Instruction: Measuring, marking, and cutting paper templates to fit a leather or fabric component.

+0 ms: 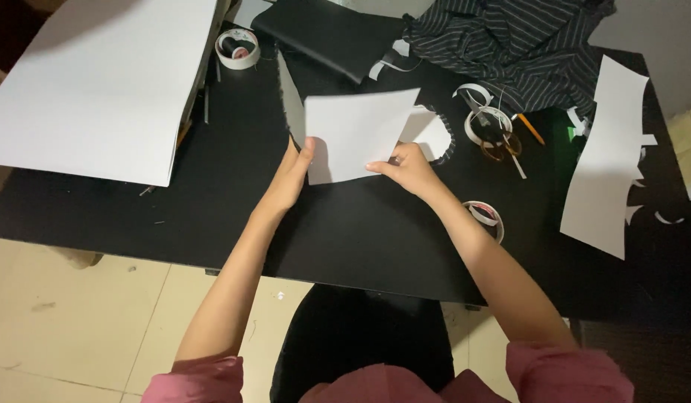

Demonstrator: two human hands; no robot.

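Paper first: near the middle of the head view I hold a white curved sheet by its lower edge, my left hand pinching its lower left corner with the thumb on top, and my right hand closed on the lower right edge, fingers curled under. The sheet stands tilted up off the black table, in front of a black piece with a stitched, scalloped rim that shows white inside, just right of centre. To do this well, I judge that I should keep both pinches close to the edge so the sheet does not crease, keep it flat between my hands, and line its curve up against the stitched rim before pressing anything down. Around me the surface is crowded: a large white board fills the upper left of the frame, with a tape roll beside it. Striped dark cloth lies at the upper right, near scissors with amber handles and a pencil. Another tape roll sits by my right forearm, and a long white cut strip lies at the right side. Pale floor tiles show below the table edge at lower left.
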